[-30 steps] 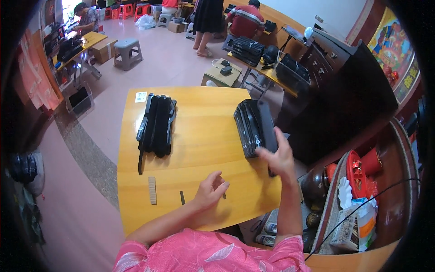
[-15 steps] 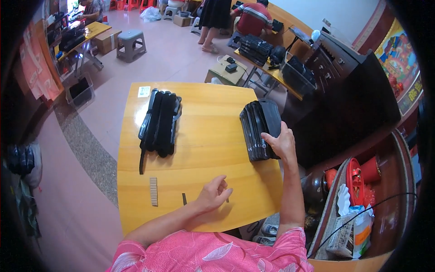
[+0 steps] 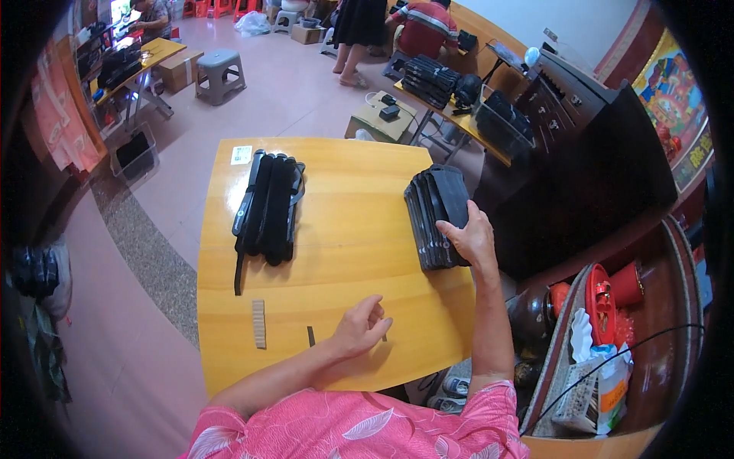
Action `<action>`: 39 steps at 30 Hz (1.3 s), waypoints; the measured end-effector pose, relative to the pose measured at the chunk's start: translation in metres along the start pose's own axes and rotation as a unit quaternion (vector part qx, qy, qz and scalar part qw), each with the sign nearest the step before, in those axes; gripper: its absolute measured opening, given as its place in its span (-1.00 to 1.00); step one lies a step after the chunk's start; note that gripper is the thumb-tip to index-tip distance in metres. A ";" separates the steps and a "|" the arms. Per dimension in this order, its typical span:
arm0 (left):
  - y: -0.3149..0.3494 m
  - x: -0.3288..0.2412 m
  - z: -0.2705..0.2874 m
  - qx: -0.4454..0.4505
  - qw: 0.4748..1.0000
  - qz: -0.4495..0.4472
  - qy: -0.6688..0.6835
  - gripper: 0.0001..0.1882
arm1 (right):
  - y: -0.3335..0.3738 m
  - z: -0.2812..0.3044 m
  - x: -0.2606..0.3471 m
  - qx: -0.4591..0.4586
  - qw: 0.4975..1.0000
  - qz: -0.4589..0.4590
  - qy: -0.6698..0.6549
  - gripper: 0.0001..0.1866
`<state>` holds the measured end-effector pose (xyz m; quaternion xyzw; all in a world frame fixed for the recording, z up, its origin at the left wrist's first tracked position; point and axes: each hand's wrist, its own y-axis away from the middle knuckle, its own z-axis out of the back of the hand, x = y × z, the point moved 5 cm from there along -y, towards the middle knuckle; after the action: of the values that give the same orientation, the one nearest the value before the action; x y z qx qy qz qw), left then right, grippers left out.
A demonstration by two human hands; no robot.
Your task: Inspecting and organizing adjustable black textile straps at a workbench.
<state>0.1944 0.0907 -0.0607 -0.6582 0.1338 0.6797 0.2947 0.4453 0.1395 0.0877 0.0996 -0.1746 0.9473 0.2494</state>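
I saw the right hand spread against the black stack on the table's right side — couldn't tell grip; left hand half-curled, seemingly empty. Looked like steadying — any lift called for a firmer hold.

Looking down and forward from head height in wide left-side fisheye view, close above the wooden table, reaching to the floor beyond.

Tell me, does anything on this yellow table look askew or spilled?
One thing: a black strip sticks out past the near end of the left black bundle, while the other pieces lie bunched together. Nothing looks spilled.
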 end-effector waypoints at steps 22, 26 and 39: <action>-0.003 0.001 -0.001 0.001 1.000 -0.017 -0.005 -0.52 | 0.002 -0.022 0.005 0.092 0.990 -0.078 0.069 0.07; 0.001 0.002 0.002 -0.013 1.000 -0.013 -0.013 -0.52 | 0.001 -0.034 0.017 0.056 0.995 0.002 0.080 0.03; 0.009 -0.066 0.034 -0.023 0.996 -0.078 -0.037 -0.59 | 0.017 0.023 0.025 -0.027 0.989 0.143 0.039 -0.07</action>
<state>0.1592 0.0880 0.0052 -0.6477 0.0552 0.6816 0.3360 0.4180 0.1278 0.1107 0.0302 -0.2028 0.9713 0.1203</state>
